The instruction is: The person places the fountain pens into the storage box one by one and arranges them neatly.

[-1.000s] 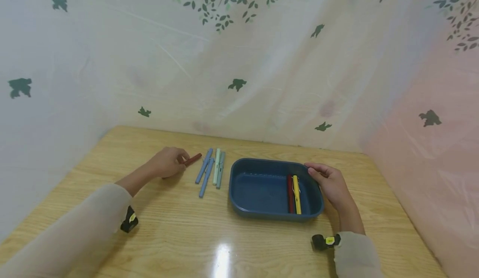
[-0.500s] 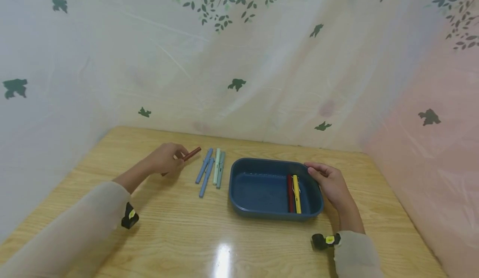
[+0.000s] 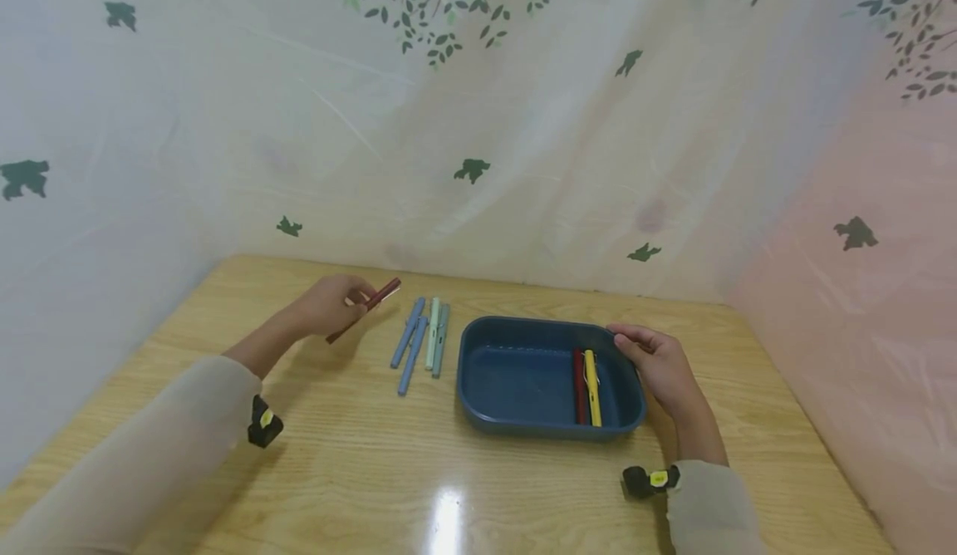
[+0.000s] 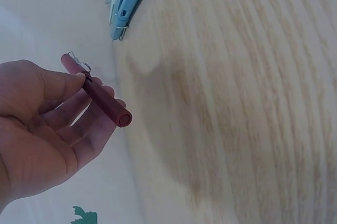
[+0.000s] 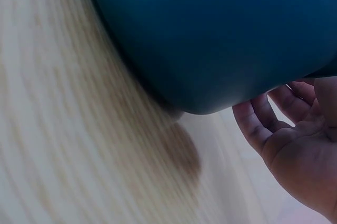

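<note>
OK, biggest stuff first, with clock directions read from the middle of the box as seen in the head view. The whole backdrop is taken up by a pale sheet [image 3: 374, 173] printed with green birds and leafy twigs. Below that, a wood-grain worktop [image 3: 314, 472]. Both forearms are covered by loose pale sleeves, the left one [image 3: 168, 455] reaching in from about 8 o'clock, the right one [image 3: 714, 509] from about 4.

The box [image 3: 508, 380] itself is dark blue, open-topped and round-cornered. Its rim is pinched at roughly 2 o'clock by the right hand [image 3: 661, 368], thumb over the edge, fingers against the outer wall.

Between 9 and 10 o'clock, well apart from the box, a dark red pen [image 4: 108, 103] is pinched between thumb and fingertips by the left hand [image 3: 332, 302]. It's held just above the worktop, tilted, with its raised end aimed at about 2 o'clock.

A small black camera is worn on each wrist.

More pens: a second red pen [image 3: 579, 387] and a yellow pen [image 3: 593, 389] are laid side by side in the box, on its 3 o'clock side. Between the box and the left hand, two blue pens [image 3: 408, 332], a mint pen [image 3: 433, 335] and a teal pen [image 3: 441, 343] are bunched on the worktop.
</note>
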`<state>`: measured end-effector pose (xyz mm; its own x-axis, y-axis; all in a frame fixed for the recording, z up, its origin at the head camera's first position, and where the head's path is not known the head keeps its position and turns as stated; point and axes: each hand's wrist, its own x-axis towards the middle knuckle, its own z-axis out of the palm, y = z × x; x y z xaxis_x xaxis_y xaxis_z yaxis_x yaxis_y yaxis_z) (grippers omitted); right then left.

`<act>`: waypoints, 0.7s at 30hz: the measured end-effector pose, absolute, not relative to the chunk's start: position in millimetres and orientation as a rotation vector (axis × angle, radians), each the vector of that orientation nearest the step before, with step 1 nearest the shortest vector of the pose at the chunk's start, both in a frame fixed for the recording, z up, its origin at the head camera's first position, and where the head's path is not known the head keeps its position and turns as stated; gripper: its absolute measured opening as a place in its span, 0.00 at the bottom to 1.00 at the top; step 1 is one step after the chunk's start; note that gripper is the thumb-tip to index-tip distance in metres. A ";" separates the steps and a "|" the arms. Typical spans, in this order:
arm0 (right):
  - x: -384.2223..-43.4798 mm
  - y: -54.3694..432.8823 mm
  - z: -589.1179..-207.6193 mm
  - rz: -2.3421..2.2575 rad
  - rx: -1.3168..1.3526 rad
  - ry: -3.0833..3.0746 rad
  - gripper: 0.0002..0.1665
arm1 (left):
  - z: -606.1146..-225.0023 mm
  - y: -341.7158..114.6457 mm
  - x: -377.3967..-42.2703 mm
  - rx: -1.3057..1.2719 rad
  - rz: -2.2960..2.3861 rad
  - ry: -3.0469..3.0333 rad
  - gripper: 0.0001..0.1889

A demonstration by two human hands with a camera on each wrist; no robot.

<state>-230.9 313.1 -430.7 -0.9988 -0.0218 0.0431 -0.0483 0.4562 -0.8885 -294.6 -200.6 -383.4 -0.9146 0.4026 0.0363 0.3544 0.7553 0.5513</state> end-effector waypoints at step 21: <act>-229.6 313.8 -430.5 1.635 0.060 -2.660 0.31 | -367.8 -199.5 -301.7 0.388 1.292 2.616 0.20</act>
